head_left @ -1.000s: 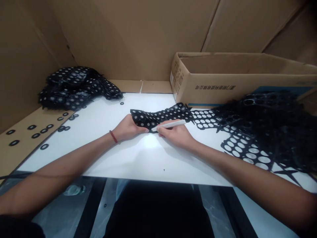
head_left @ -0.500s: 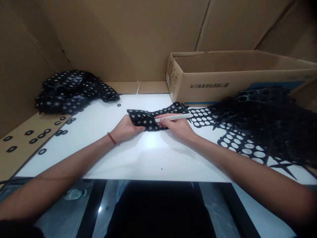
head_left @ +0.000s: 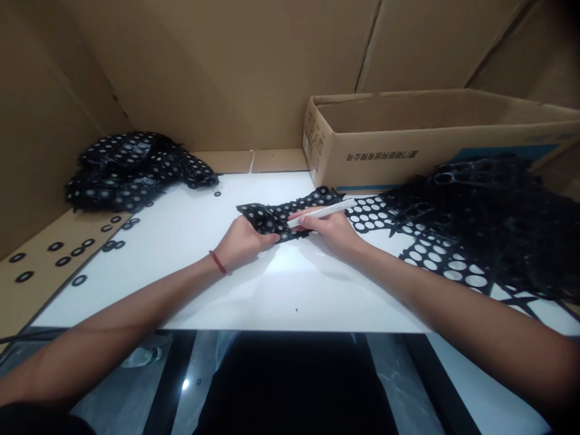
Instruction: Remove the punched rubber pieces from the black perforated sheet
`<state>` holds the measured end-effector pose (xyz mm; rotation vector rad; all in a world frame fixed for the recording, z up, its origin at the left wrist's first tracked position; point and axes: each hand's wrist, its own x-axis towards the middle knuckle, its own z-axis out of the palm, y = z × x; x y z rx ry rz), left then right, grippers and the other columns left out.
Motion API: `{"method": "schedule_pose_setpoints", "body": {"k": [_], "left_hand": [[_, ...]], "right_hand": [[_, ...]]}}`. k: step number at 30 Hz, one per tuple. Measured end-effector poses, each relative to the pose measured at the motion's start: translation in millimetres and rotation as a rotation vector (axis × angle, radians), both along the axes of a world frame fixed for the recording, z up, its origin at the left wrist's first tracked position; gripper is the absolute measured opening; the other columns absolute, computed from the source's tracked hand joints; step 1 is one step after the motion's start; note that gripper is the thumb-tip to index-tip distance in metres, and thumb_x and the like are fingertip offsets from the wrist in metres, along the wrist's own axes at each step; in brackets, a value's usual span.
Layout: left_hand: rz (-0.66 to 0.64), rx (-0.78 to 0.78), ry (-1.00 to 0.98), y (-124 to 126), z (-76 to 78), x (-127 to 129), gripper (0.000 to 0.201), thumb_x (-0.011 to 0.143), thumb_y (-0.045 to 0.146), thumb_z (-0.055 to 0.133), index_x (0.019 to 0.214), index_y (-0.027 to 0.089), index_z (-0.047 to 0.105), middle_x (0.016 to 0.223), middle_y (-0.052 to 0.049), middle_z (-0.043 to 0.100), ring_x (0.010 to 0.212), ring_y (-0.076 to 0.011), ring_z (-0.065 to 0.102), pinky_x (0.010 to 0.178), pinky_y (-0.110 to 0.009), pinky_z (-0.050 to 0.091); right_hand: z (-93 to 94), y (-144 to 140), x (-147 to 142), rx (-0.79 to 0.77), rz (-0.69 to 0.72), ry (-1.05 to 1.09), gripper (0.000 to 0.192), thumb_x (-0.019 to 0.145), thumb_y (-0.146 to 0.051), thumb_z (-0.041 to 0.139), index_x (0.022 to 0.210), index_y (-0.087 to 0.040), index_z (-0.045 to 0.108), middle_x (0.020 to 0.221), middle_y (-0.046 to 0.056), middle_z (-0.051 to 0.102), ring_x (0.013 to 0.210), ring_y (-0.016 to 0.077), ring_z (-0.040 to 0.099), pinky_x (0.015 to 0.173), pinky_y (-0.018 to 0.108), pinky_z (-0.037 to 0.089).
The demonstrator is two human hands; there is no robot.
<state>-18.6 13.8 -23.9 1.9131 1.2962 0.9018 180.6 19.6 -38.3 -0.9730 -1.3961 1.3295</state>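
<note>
Holding a black, crumpled strip of thin sheet material with rows of pale grey dots (head_left: 277,216) at the centre of the frame, over a white, flat tabletop (head_left: 254,302). Clamping the left part of the strip with the left hand (head_left: 247,241), placing the thumb at the front edge and hiding most other fingers from view. Wearing a red, beaded bracelet (head_left: 217,262) on the left wrist. Grasping a white, slim, pen-shaped tool (head_left: 324,211) with the right hand (head_left: 330,229), pinching thumb and fingers together around the lower part of the barrel. Pointing the tip leftward and down at the middle of the strip, tilting the rear end up toward the right. Not showing clearly any contact or gap between tip and strip. Facing a brown, open-topped cardboard box (head_left: 385,158) at the upper right of the frame. Having a black, tangled heap of perforated sheet (head_left: 489,223) at the right, in front of the box, including flat pieces with open round holes. Having a black, dotted, crumpled pile of sheet material (head_left: 131,172) at the upper left, and black, flat, round rings (head_left: 74,280) scattered at the left, well apart from both hands.
</note>
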Motion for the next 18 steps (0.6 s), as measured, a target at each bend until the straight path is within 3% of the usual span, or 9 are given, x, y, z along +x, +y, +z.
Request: {"method": "schedule_pose_setpoints", "body": {"k": [11,18], "left_hand": [[-0.014,0.049,0.080,1.7,-2.2,-9.6,0.040,0.070,0.032,0.069,0.107,0.018,0.067,0.115,-0.003,0.067,0.105,-0.0282,0.061,0.093,-0.039,0.050],[-0.052,-0.016,0.125,1.5,-3.9,-10.0,0.034,0.073,0.034,0.066,0.103,0.017,0.067,0.107,-0.003,0.070,0.097,-0.0273,0.064,0.085,-0.037,0.053]], "right_hand": [[5.4,-5.7,2.4,0.127,0.070,-0.256,0.022,0.079,-0.026,0.059,0.091,-0.014,0.073,0.092,0.003,0.065,0.082,0.0116,0.060,0.071,0.017,0.046],[7.3,-6.7,2.2,0.125,0.066,-0.264,0.021,0.080,-0.025,0.059,0.092,-0.014,0.072,0.093,0.003,0.065,0.083,0.0110,0.060,0.070,0.016,0.045]]}}
